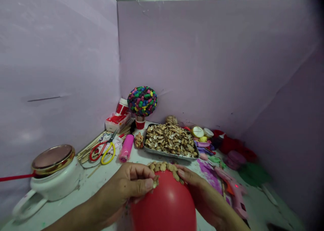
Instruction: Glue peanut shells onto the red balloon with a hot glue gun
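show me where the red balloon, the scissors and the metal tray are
Red balloon (165, 205): head view, middle of its visible front.
Scissors (110, 142): head view, where the handles meet the blades.
Metal tray (167, 153): head view, its near wall.

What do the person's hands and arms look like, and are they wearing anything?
The left hand and right hand are bare: no gloves or rings show. The left forearm and right forearm are slim and bare too, with no sleeves, watch or bracelet in view.
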{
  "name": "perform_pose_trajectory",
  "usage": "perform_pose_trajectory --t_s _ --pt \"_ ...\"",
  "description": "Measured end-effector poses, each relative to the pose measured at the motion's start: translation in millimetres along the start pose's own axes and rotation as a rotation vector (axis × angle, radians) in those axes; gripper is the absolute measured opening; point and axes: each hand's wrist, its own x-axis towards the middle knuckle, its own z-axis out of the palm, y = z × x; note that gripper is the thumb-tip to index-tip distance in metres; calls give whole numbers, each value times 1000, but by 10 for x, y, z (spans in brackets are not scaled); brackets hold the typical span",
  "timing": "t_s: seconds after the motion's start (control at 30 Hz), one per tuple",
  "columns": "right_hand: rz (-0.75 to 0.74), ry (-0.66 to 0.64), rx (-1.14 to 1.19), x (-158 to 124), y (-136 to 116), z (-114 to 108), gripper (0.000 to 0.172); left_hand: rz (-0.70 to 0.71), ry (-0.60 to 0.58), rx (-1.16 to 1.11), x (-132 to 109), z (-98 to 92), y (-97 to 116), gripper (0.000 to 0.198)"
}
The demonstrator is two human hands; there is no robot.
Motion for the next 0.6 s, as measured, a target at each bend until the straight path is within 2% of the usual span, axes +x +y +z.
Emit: perform_pose_trajectory --t_s 0.13,0.27,0.37,0.47,0.6 --pt "-217 187 4 -40 37 47 42 6 17 17 -6 1 -16 29" --pt "-432 354 -229 -139 86 154 47 28 41 50 10 -9 -24 30" --pt "-538 495 -366 -163 165 194 45 53 60 106 21 4 1 27" --pt "-585 541 -472 -147 266 199 39 172 112 383 -6 38 26 19" --pt "-653 571 -630 -143 379 228 32 449 291 940 -118 75 52 15"
